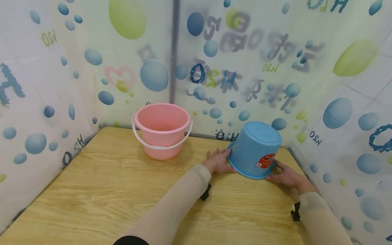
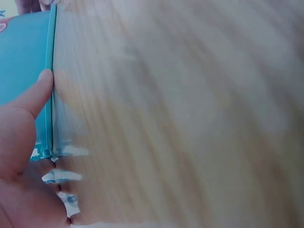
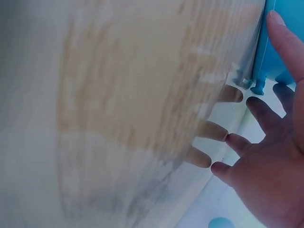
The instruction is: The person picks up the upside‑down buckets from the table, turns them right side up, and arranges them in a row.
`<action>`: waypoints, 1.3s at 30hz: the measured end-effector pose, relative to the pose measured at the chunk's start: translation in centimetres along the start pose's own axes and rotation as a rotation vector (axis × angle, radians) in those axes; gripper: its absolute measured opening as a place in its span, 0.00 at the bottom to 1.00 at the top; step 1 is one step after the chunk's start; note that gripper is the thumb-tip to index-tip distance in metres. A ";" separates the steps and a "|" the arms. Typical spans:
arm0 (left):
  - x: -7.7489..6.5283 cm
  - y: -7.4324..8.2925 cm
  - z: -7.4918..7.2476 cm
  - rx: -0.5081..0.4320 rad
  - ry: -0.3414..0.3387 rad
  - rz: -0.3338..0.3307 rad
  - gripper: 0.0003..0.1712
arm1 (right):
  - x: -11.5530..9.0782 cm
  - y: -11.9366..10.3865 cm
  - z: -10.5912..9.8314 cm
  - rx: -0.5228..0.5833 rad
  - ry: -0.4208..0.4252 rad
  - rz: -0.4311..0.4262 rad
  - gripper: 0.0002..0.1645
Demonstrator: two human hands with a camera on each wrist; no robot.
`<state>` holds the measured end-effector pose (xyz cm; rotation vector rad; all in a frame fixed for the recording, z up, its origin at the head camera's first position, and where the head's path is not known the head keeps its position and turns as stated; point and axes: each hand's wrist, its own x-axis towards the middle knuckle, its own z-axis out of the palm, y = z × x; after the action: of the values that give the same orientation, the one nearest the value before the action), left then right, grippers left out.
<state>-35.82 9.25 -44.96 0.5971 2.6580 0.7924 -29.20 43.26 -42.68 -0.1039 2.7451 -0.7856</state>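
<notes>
A blue bucket (image 1: pixel 249 154) stands upside down at the back right of the wooden table, its base upward and its rim down at the tabletop. A red sticker (image 1: pixel 265 161) shows on its side. My left hand (image 1: pixel 218 161) is at the rim's left side, fingers spread, and in the left wrist view the straight thumb (image 2: pixel 40 90) lies against the rim. On the opposite side, my right hand (image 1: pixel 287 175) has its thumb (image 3: pixel 285 42) at the rim. Its other fingers spread out near a small handle lug (image 3: pixel 258 84).
Left of the blue bucket, a pink bucket (image 1: pixel 163 137) stands upright with its white handle (image 1: pixel 162 147) hanging at the front. Patterned curtains (image 1: pixel 254 51) close in the wooden table (image 1: pixel 92 190) at the back and both sides.
</notes>
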 end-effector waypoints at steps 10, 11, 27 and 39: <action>0.0 0.7 0.4 -0.021 0.066 -0.046 0.61 | 0.2 -0.1 0.4 0.023 0.003 0.013 0.75; 0.0 0.7 0.4 -0.019 0.071 -0.045 0.61 | 0.2 -0.2 0.5 0.026 0.007 0.013 0.76; 0.8 0.2 0.6 -0.044 0.126 -0.038 0.63 | 0.4 -0.7 0.4 0.034 0.023 0.064 0.80; 0.9 -0.1 0.3 -0.089 0.161 0.011 0.64 | -0.2 -1.3 0.1 0.039 0.064 0.001 0.77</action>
<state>-36.47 9.72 -45.44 0.5466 2.7470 0.9956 -28.96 42.16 -42.07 -0.0704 2.7881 -0.8555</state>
